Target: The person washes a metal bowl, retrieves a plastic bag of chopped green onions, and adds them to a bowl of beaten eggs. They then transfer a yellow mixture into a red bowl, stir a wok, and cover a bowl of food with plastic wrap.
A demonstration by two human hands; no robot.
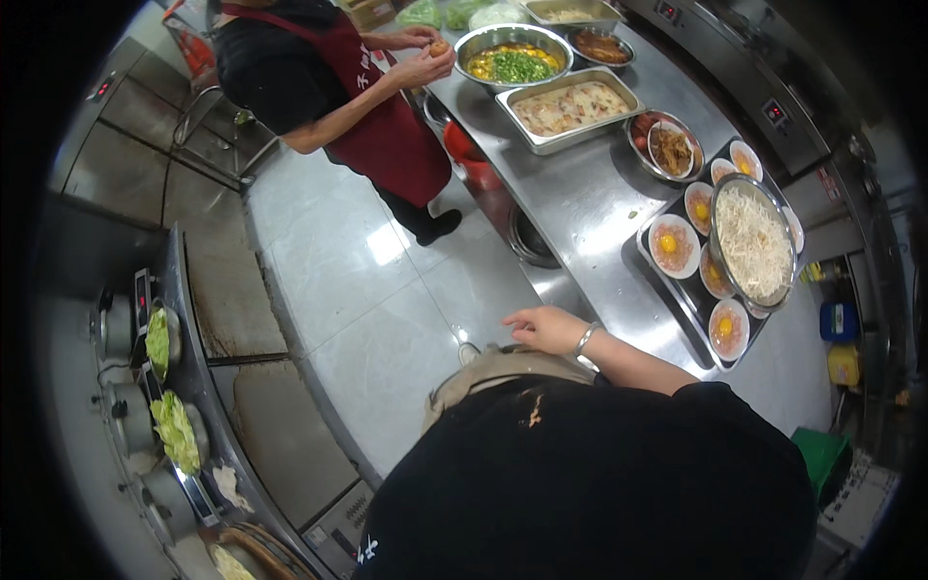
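My right hand [544,330], with a metal bangle at the wrist, is held in front of my waist beside the edge of the stainless steel table [580,206]. It holds nothing and its fingers are slightly bent and apart. My left hand is out of view. On the table's near end, a black tray [663,293] carries white bowls of pinkish minced meat [674,246], several with a raw egg yolk. A steel bowl of bean sprouts [754,243] rests over them. Farther along are a steel pan of pale, chunky mixture [573,109] and a steel bowl with chopped green onion [515,61].
A co-worker in a red apron [399,145] stands at the table's far left side, holding a small brown round thing [438,48]. A counter [239,475] at the left holds lettuce [176,431] and scales. A red bucket [471,156] sits under the table.
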